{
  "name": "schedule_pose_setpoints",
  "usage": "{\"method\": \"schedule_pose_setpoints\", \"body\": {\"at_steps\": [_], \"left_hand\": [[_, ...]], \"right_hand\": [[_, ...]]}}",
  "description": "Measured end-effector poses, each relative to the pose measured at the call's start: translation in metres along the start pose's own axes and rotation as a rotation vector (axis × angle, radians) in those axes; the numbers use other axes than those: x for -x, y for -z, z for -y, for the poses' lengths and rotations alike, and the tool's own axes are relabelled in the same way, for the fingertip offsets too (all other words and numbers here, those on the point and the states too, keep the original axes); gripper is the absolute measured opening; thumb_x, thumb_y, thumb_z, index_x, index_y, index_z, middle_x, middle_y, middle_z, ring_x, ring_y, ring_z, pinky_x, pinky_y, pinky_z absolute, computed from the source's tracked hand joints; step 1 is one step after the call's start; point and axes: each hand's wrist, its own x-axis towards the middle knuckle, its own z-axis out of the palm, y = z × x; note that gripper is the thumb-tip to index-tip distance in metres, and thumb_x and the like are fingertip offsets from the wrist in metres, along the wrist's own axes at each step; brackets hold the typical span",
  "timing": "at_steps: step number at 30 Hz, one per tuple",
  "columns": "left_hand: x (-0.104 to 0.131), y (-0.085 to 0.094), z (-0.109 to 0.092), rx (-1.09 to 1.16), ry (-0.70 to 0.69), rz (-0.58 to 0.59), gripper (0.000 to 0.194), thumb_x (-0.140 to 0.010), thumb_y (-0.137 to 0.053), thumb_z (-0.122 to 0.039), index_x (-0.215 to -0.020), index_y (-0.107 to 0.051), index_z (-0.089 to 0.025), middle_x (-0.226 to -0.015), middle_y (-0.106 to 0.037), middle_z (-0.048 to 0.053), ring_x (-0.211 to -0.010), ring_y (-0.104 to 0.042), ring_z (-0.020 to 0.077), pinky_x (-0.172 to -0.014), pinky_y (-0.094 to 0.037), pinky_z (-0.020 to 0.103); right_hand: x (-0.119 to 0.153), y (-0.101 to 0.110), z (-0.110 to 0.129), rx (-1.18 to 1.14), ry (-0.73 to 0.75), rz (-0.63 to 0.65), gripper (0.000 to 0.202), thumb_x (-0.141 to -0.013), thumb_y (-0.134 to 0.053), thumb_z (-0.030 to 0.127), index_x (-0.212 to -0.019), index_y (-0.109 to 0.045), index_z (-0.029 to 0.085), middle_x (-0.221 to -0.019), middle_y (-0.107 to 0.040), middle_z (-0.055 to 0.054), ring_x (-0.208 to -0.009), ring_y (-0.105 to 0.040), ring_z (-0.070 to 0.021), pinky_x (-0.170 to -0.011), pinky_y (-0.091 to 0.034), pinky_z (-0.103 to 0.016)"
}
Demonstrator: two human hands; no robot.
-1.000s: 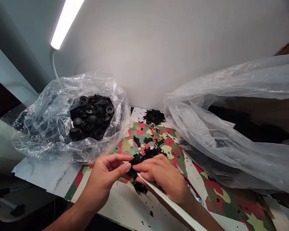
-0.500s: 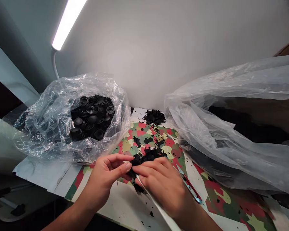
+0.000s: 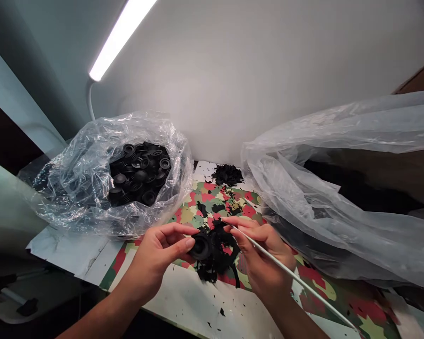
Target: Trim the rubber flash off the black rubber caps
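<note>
Near the middle of the table, my left hand [image 3: 158,256] is closed, with thumb and fingers pinching the edge of a round black rubber part [image 3: 200,246]. Its open, ringed face shows toward me. To the right, my right hand [image 3: 266,256] grips a long thin white stick [image 3: 305,285] that slants down to the lower right. A ragged black strip [image 3: 221,235] lies between the hands, by the right fingertips; whether those fingers also touch it I cannot tell. Black scraps [image 3: 207,273] lie beneath the hands on the patterned sheet [image 3: 191,214].
On the left stands a clear plastic bag [image 3: 81,174] with many black rubber parts [image 3: 141,176]. A bigger translucent bag [image 3: 304,207] with dark contents takes up the right. A heap of black scraps [image 3: 228,174] lies against the wall, below a lit lamp [image 3: 122,40].
My right hand has moved right, off the rubber part, and the white stick now lies flatter. The part's ringed face has come into view. My right hand now covers most of the red-handled snips.
</note>
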Motion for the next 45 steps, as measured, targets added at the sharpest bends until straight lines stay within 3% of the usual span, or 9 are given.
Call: {"method": "schedule_pose_setpoints", "body": {"at_steps": [3,7,8,12,16,21,25,37,45], "left_hand": [[-0.005,0.010,-0.017,-0.186,-0.149,-0.077,0.029,-0.075,-0.084,-0.041,-0.090,-0.081,-0.017,-0.080,-0.080,0.008,-0.070,-0.073,0.0204,-0.066,-0.060,0.028],[-0.032,0.045,-0.062,-0.515,-0.541,-0.483,0.029,-0.070,-0.084,-0.035,-0.094,-0.079,-0.020,-0.081,-0.076,0.003,-0.071,-0.071,0.0182,-0.066,-0.058,0.026],[-0.040,0.055,-0.074,-0.531,-0.579,-0.523,0.030,-0.068,-0.083,-0.034,-0.095,-0.078,-0.020,-0.084,-0.075,0.002,-0.069,-0.071,0.0169,-0.066,-0.058,0.027],[-0.061,0.088,-0.105,-0.336,-0.576,-0.503,0.028,-0.060,-0.081,-0.030,-0.084,-0.077,-0.018,-0.079,-0.071,0.000,-0.056,-0.065,0.0114,-0.055,-0.055,0.023],[-0.058,0.103,-0.115,-0.285,-0.664,-0.568,0.023,-0.052,-0.080,-0.022,-0.075,-0.079,-0.017,-0.071,-0.071,-0.001,-0.059,-0.060,0.0102,-0.051,-0.050,0.018],[-0.050,0.105,-0.121,-0.348,-0.677,-0.567,0.027,-0.055,-0.075,-0.020,-0.081,-0.082,-0.018,-0.081,-0.078,0.002,-0.074,-0.067,0.0172,-0.063,-0.057,0.024],[-0.056,0.104,-0.123,-0.390,-0.703,-0.584,0.031,-0.055,-0.069,-0.017,-0.082,-0.084,-0.017,-0.081,-0.080,0.003,-0.075,-0.068,0.0163,-0.069,-0.055,0.023],[-0.074,0.088,-0.118,-0.718,-0.559,-0.493,0.037,-0.066,-0.065,-0.029,-0.095,-0.085,-0.018,-0.060,-0.071,0.000,-0.053,-0.058,0.0171,-0.058,-0.046,0.029],[-0.083,0.088,-0.107,-0.663,-0.461,-0.462,0.042,-0.057,-0.058,-0.025,-0.089,-0.085,-0.018,-0.085,-0.079,0.005,-0.081,-0.064,0.0233,-0.072,-0.047,0.031]], "right_hand": [[-0.004,0.001,-0.005,0.126,-0.023,0.015,0.013,-0.095,-0.069,0.023,-0.082,-0.067,0.022,-0.096,-0.082,-0.005,-0.092,-0.079,-0.0238,-0.080,-0.062,-0.036],[-0.011,0.002,-0.009,0.200,-0.139,-0.002,0.026,-0.098,-0.063,0.039,-0.079,-0.066,0.021,-0.078,-0.078,-0.004,-0.073,-0.076,-0.0195,-0.068,-0.060,-0.031],[-0.012,0.002,-0.010,0.185,-0.186,-0.016,0.029,-0.097,-0.063,0.043,-0.078,-0.065,0.022,-0.071,-0.075,-0.002,-0.063,-0.073,-0.0175,-0.062,-0.059,-0.029],[-0.015,0.001,-0.014,0.151,-0.291,-0.045,0.041,-0.092,-0.065,0.056,-0.070,-0.055,0.023,-0.057,-0.060,0.004,-0.043,-0.056,-0.0124,-0.042,-0.048,-0.023],[-0.014,-0.001,-0.014,0.210,-0.268,-0.006,0.045,-0.091,-0.062,0.060,-0.067,-0.053,0.023,-0.053,-0.056,0.005,-0.041,-0.052,-0.0119,-0.041,-0.044,-0.023],[-0.012,-0.002,-0.015,0.256,-0.235,0.032,0.047,-0.092,-0.060,0.062,-0.066,-0.053,0.023,-0.051,-0.055,0.005,-0.041,-0.051,-0.0120,-0.043,-0.043,-0.023],[-0.011,-0.001,-0.017,0.269,-0.210,0.037,0.048,-0.092,-0.059,0.063,-0.066,-0.053,0.023,-0.052,-0.056,0.004,-0.042,-0.052,-0.0123,-0.044,-0.043,-0.023],[-0.009,0.000,-0.020,0.256,-0.208,0.071,0.042,-0.095,-0.058,0.057,-0.069,-0.053,0.024,-0.053,-0.055,0.005,-0.045,-0.050,-0.0128,-0.047,-0.041,-0.024],[-0.011,0.000,-0.016,0.276,-0.174,0.083,0.041,-0.095,-0.058,0.055,-0.068,-0.055,0.024,-0.052,-0.053,0.006,-0.044,-0.049,-0.0130,-0.045,-0.040,-0.023]]}}
